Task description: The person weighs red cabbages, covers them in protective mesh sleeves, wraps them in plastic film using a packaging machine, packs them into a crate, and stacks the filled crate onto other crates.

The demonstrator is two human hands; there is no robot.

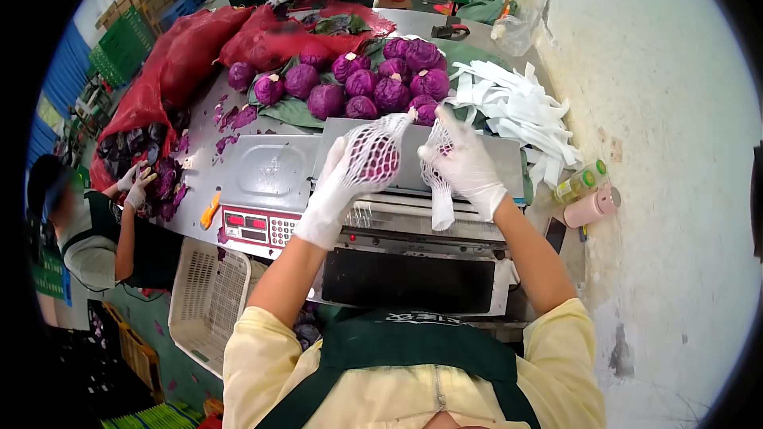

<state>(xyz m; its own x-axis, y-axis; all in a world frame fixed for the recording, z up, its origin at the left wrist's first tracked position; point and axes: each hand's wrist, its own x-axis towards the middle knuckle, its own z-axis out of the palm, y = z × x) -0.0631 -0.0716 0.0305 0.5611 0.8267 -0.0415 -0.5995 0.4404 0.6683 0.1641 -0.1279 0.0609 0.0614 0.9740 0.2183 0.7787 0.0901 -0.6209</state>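
Note:
My left hand (338, 187), in a white glove, is closed round a red cabbage (373, 155) covered by a white foam net. The net's gathered end points up toward the right. My gloved right hand (469, 163) pinches another white foam net sleeve (442, 208), whose lower end hangs down; purple shows through its upper mesh, but I cannot tell whether a cabbage is inside. Both hands are above a metal sealing machine (429, 214). Just beyond them, several bare red cabbages (326, 101) are heaped on green cloth.
White foam sleeves (517, 107) are piled at right, near a pink bottle (592, 206). A scale (270, 171) and an orange-handled tool (210, 210) lie left, above a plastic crate (211, 294). Red mesh sacks (179, 59) cover the far left. A co-worker (95, 226) handles cabbages there; another stands behind.

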